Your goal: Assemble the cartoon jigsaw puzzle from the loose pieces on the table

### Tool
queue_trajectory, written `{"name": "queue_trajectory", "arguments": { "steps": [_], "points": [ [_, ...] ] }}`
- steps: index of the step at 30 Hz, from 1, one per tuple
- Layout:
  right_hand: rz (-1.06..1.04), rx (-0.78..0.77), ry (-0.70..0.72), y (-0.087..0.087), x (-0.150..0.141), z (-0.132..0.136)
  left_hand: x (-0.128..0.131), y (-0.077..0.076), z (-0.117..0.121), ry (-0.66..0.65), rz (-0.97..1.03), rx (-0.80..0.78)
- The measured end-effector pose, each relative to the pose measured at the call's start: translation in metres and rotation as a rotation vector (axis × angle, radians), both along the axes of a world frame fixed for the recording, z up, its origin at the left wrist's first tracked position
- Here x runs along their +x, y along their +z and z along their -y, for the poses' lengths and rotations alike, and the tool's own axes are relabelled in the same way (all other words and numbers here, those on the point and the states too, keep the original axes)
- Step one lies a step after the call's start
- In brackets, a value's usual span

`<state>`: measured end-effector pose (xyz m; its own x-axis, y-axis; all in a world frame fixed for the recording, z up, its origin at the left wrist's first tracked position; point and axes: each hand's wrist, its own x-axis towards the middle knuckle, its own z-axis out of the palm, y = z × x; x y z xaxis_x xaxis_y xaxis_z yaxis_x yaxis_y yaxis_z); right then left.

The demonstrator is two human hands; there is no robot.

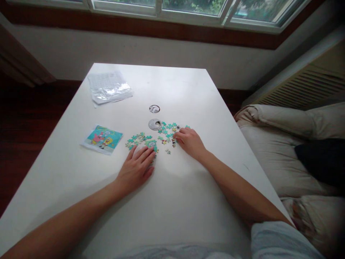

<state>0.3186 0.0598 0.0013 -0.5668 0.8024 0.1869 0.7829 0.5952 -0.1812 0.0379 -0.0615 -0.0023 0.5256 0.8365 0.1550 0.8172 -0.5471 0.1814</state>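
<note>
My left hand (137,165) lies flat with its fingers stretched out, over part of a partly joined jigsaw puzzle (151,144). Loose green puzzle pieces (138,137) are scattered just beyond its fingers. My right hand (189,141) rests at the right side of another spread of puzzle pieces (167,136), its fingers curled down onto them. Whether a piece is between those fingertips is hidden. One small puzzle piece (168,151) lies apart, between the two hands. To the left is a cartoon picture card (104,139) in a clear sleeve.
A clear plastic bag with papers (109,87) lies at the table's far left. Two round, flat discs (154,108) sit beyond the pieces. The white table (172,212) ends near a beige sofa (269,154) on the right. A window (194,9) is ahead.
</note>
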Motion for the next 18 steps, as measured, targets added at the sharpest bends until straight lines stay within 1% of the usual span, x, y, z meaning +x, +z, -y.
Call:
{"name": "queue_trajectory", "arguments": {
  "steps": [4, 6, 8, 11, 18],
  "points": [
    [-0.064, -0.020, 0.070, -0.001, 0.000, 0.000, 0.000, 0.001, 0.000, 0.000, 0.009, 0.004],
    [-0.099, -0.011, 0.039, -0.001, -0.001, 0.001, 0.000, 0.001, 0.000, 0.002, 0.014, 0.007],
    [-0.113, -0.003, -0.022, -0.001, -0.001, 0.002, 0.000, 0.002, 0.000, 0.001, 0.010, 0.006],
    [-0.074, 0.000, -0.077, 0.000, -0.003, 0.005, 0.000, 0.002, 0.000, -0.002, 0.007, 0.010],
    [0.037, 0.022, -0.043, 0.004, -0.009, 0.010, -0.001, -0.002, -0.001, -0.004, 0.020, 0.020]
  ]
}}
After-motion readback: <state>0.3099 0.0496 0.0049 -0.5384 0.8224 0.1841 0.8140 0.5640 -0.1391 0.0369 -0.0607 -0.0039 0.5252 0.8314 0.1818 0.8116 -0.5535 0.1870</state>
